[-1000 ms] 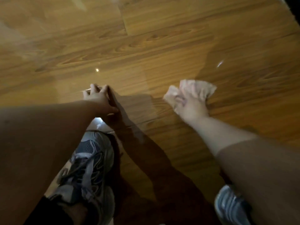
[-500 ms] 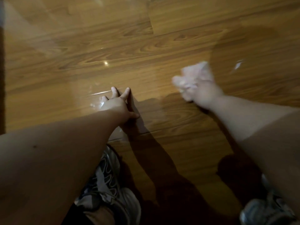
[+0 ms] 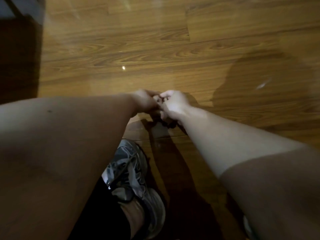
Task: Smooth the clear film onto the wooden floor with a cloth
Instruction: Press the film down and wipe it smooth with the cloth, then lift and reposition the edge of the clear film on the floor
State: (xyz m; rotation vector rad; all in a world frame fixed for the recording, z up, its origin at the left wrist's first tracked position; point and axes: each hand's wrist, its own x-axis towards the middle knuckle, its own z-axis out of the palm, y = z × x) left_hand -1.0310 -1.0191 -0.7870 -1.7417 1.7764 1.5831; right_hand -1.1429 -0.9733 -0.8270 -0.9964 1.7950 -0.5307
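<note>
The wooden floor (image 3: 233, 26) is covered by glossy clear film (image 3: 121, 78) that shows glare spots and a darker patch (image 3: 256, 80) at the right. My left hand (image 3: 144, 101) and my right hand (image 3: 174, 104) meet at the middle, just above the film, with fingers curled toward each other. A pale bit of the pink cloth (image 3: 163, 116) shows under my right hand, which grips it; the rest is hidden. Blur hides what my left fingers hold.
My grey sneaker (image 3: 133, 172) stands on the floor right below the hands. The tip of a second shoe (image 3: 247, 226) shows at the bottom right. A dark strip (image 3: 19, 58) borders the film along the left.
My right hand, with the cloth, swept from the right back to the middle and met my left hand, which lifted off the film and curled. The view shifted.
</note>
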